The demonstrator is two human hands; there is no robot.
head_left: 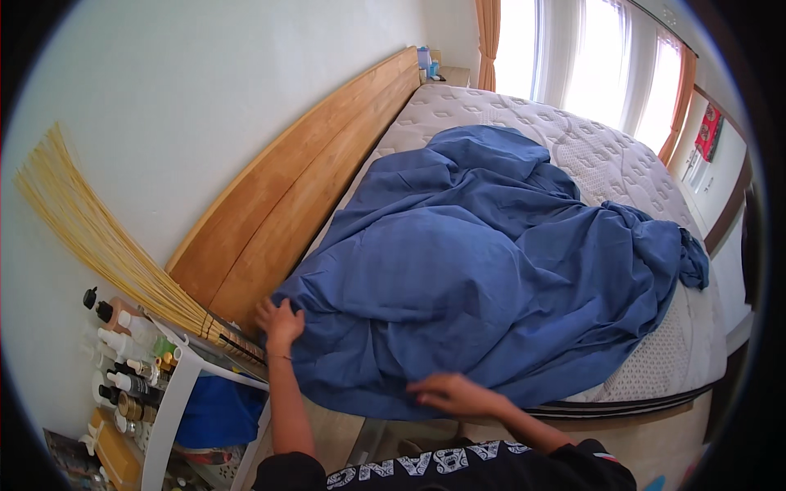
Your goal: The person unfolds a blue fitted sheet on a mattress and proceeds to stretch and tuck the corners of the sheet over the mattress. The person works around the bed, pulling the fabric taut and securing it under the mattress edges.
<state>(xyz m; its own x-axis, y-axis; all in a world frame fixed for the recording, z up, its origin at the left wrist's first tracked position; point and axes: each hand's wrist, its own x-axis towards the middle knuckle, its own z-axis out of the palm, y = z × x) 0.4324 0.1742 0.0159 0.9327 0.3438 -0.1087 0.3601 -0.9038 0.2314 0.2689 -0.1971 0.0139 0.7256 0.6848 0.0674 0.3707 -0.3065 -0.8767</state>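
Observation:
A large blue bed sheet (426, 254) lies rumpled over the near part of a pale quilted mattress (606, 139). My left hand (282, 325) is at the sheet's near left corner, beside the wooden headboard (286, 188). Its fingers are bent around the cloth there, with some fingertips hidden. Along the sheet's near edge, my right hand (454, 394) reaches leftward with fingers stretched out, slightly smeared by motion. It is over or against the cloth; whether it touches is unclear.
A bundle-stick broom (106, 229) leans by the headboard at the left. Below it stands a white shelf (176, 409) with several bottles (131, 352) and a blue cloth (219, 412). Orange curtains (489, 41) frame the far windows. A bedside table (454, 76) stands beyond the headboard.

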